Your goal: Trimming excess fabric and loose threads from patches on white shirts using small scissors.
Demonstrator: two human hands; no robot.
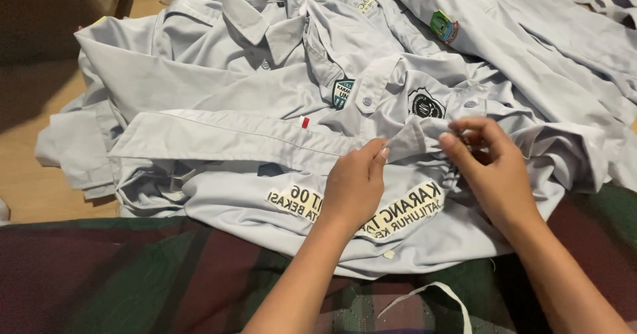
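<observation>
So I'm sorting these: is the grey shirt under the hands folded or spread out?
Spread, loosely rumpled. The grey shirt lies open across the pile, while the left hand and right hand pinch its cloth.

A wooden floor (33,181) of light tan shows out past the left hand (352,191), at the far left and upper left. Nearest the person, under both wrists, a plaid cloth (133,274) in dark green and maroon covers the surface. A heap of pale grey uniform shirts (219,88) lies on the floor beyond the hands, its near edge overlapping the cloth. A white fabric strip (431,294) loops on the cloth between the forearms.
</observation>
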